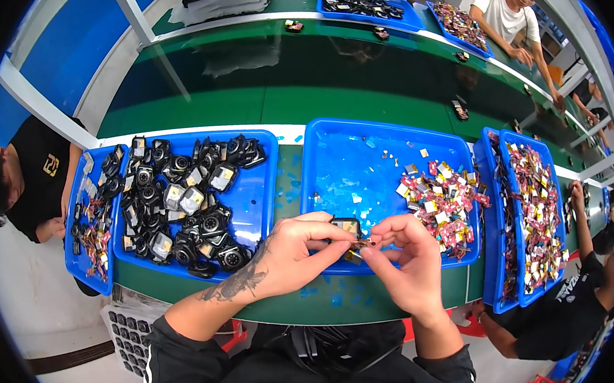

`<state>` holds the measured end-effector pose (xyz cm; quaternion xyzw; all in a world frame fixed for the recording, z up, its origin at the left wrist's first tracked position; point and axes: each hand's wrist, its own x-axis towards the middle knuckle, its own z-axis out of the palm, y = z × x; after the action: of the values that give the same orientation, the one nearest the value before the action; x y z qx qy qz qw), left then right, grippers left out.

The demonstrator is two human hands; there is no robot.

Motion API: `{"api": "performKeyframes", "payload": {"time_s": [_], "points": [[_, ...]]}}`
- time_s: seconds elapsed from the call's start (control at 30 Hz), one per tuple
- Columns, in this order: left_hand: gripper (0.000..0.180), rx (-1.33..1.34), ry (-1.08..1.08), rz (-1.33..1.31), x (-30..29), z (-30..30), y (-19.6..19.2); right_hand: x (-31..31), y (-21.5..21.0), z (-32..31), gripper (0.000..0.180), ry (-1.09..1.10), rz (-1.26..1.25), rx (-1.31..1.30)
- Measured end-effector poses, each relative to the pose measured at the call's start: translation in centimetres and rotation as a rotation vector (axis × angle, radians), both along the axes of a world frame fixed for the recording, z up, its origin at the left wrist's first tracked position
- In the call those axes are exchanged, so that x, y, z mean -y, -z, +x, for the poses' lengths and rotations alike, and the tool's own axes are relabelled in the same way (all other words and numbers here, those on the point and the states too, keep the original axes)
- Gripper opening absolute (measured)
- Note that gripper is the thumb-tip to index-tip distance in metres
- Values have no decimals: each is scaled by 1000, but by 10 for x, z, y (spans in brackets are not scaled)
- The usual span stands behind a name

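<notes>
Small black part in left hand grip — right hand pinching it too — blue trays behind.

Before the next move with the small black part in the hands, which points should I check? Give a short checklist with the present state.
1. Left hand holds the black part: ok.
2. Right hand pinches a small piece beside the part: ok.
3. Piece seated correctly in the part: cannot tell, fingers hide it.
4. Middle tray has bare room in its left half: ok.
5. Left tray of black parts within reach: ok.
6. Supply of colourful pieces in the middle tray: ok.
</notes>
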<state>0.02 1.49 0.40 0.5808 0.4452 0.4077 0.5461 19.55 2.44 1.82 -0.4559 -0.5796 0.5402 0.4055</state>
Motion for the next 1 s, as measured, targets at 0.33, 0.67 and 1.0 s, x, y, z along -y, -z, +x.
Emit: {"api": "performKeyframes", "payload": {"time_s": [0.33,0.67,1.0], "points": [[31,212,-40,-36,5,4,8,4,28,-12,30,163,175,-118],[47,245,-52,-77,6,10,9,-4,25,-16,39,117,202,67],[52,-612,-356,1158,7,11,12,-243,11,-13,38,95,139,471]]}}
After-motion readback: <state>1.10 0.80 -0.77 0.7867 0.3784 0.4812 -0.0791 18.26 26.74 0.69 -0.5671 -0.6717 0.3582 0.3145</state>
